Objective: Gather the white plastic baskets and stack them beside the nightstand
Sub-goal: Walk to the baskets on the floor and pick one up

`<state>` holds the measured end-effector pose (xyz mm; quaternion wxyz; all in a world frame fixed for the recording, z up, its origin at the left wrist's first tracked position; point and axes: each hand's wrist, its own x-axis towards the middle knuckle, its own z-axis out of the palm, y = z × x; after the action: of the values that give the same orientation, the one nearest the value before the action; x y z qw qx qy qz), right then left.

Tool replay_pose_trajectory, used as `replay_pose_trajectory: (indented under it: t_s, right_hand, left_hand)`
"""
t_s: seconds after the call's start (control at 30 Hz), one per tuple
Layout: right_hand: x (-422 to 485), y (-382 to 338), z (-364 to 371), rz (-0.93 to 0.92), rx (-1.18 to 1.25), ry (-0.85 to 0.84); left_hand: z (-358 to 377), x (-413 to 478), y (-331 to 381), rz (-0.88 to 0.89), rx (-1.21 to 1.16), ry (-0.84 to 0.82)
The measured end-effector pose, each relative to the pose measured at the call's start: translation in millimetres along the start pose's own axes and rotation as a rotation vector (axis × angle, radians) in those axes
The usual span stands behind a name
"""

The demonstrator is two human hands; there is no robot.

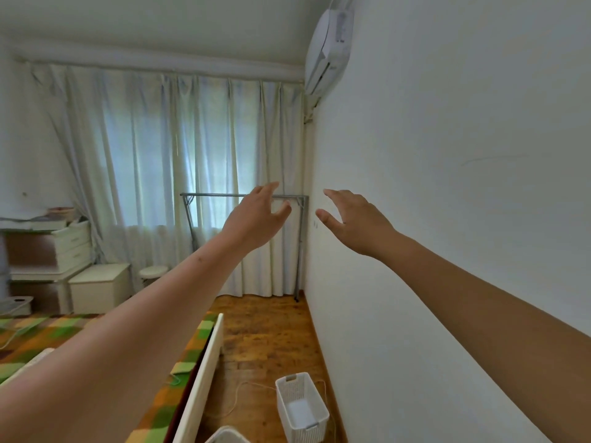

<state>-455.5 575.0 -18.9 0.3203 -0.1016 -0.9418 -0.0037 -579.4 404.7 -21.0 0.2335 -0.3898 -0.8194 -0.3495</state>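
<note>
Both hands are reaching out at chest height with nothing in them: the left hand (256, 215) is hanging with fingers spread and loosely curled, and the right hand (353, 219) is mirroring it, thumb out, fingers apart. They are sitting well above the floor and far from any basket.

One basket (302, 407) is standing upright and empty on the wood floor (265, 334), close to the wall (447, 219) and just beside the bed (198, 378) end. A cord (238, 398) is trailing around it. The rim of a second basket (228, 436) is poking in at the bottom edge, near the first but apart from it. A third white basket-like thing (16, 303) is showing at the far left past the bed, too blurred to be sure.

The nightstand (100, 287) is standing across the room by the curtain (192, 171), with nothing stacked beside it that shows.

So the task is looking barely begun: nothing is being held, nothing is stacked, and each basket is still waiting to be picked up, nested and carried over.
</note>
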Motion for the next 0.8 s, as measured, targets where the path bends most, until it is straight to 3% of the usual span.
replay_pose_trajectory:
  t_s: [0.8]
  right_hand:
    - [273.1, 130.0, 191.1, -0.067, 0.211, 0.097]
  left_hand:
    - [156.8, 249.1, -129.8, 0.003, 0.104, 0.068]
